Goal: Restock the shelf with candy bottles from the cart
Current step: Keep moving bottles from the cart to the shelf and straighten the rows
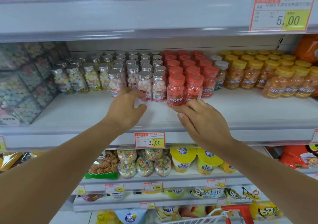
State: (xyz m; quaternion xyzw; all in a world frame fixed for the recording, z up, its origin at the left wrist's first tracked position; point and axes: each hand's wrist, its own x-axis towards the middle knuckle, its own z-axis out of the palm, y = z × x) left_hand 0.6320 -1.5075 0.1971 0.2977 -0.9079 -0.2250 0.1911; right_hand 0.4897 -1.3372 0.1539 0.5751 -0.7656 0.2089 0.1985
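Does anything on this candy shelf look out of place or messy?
Mostly tidy. Two pale-lidded bottles sit squeezed between the red-capped bottles and yellow-capped bottles, a lone short row set back from the fronts. Nothing looks spilled or toppled.

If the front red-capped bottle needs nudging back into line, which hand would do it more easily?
Probably the right hand: its fingers lie at the base of the front red bottle, while the left hand is over at the silver-capped bottles.
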